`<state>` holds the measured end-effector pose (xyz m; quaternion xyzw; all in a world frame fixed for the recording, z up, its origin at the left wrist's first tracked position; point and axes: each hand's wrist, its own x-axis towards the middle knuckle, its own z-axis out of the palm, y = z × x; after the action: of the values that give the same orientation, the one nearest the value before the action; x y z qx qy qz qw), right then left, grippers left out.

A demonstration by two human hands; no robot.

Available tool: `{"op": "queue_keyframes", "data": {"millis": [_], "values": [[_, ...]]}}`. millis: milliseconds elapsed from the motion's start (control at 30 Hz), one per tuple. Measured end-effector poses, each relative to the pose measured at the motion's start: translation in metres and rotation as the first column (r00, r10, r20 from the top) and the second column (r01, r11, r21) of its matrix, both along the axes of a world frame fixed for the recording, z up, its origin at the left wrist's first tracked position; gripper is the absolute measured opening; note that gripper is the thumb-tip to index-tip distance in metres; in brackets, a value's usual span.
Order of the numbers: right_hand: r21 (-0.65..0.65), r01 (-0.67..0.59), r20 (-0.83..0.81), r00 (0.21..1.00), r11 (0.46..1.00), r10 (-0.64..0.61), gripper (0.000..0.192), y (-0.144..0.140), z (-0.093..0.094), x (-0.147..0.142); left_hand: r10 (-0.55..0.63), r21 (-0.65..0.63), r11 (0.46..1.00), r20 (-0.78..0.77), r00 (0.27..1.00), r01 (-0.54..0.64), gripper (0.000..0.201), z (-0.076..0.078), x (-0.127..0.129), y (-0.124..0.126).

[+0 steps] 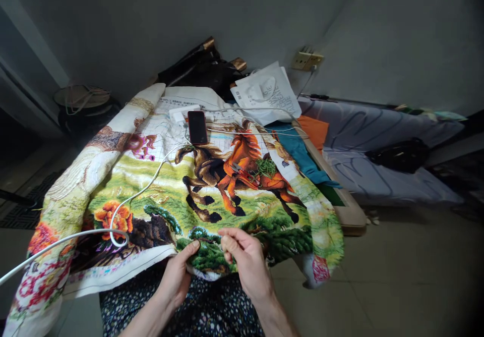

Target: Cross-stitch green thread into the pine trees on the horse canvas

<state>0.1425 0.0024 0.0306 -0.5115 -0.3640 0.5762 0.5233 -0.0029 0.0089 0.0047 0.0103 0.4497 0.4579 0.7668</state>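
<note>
Left hand (176,276) pinches the near edge of the embroidered cloth (166,188), thumb on top, the other fingers mostly hidden beneath. Right hand (249,261) is just beside it, between 2 and 3 o'clock, thumb and forefinger pressed together over green stitching (207,257); I cannot tell whether they pinch anything. The cloth spreads ahead of both hands, from 9 to 3 o'clock. On it, seen from the hands, a phone (197,127) lies at 12 o'clock, green thread (266,167) at 1 o'clock, and a white cable (86,232) loops between 9 and 10 o'clock.
</note>
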Motion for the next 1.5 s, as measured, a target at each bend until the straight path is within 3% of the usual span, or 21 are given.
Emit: {"op": "queue_keyframes", "data": {"millis": [167, 367, 633, 900, 1333, 1500], "values": [[-0.141, -0.136, 0.201, 0.966, 0.981, 0.163, 0.032, -0.013, -0.008, -0.01, -0.004, 0.018, 1.0, -0.043, 0.999, 0.005, 0.032, -0.001, -0.001, -0.001], [-0.098, -0.163, 0.322, 0.928, 0.982, 0.186, 0.027, -0.016, -0.013, -0.014, 0.018, -0.018, 1.0, -0.035, 0.999, -0.019, 0.032, 0.001, -0.001, -0.001], [-0.073, -0.176, 0.361, 0.913, 0.982, 0.19, 0.023, -0.014, -0.014, -0.015, 0.018, -0.014, 1.0, -0.025, 1.0, -0.019, 0.03, 0.0, 0.0, -0.002], [-0.176, -0.094, 0.277, 0.95, 0.98, 0.141, 0.024, -0.018, -0.02, -0.027, 0.021, 0.008, 1.0, -0.072, 0.997, -0.021, 0.03, -0.002, 0.0, -0.001], [-0.016, -0.038, 0.419, 0.907, 0.999, 0.041, 0.018, -0.023, -0.027, -0.036, 0.047, -0.014, 0.999, -0.094, 0.994, -0.049, 0.034, 0.001, 0.001, 0.0], [0.092, -0.018, 0.542, 0.84, 0.996, -0.035, 0.018, -0.025, -0.034, -0.037, 0.048, -0.013, 0.999, -0.074, 0.996, -0.049, 0.032, 0.0, 0.001, 0.001]]}}
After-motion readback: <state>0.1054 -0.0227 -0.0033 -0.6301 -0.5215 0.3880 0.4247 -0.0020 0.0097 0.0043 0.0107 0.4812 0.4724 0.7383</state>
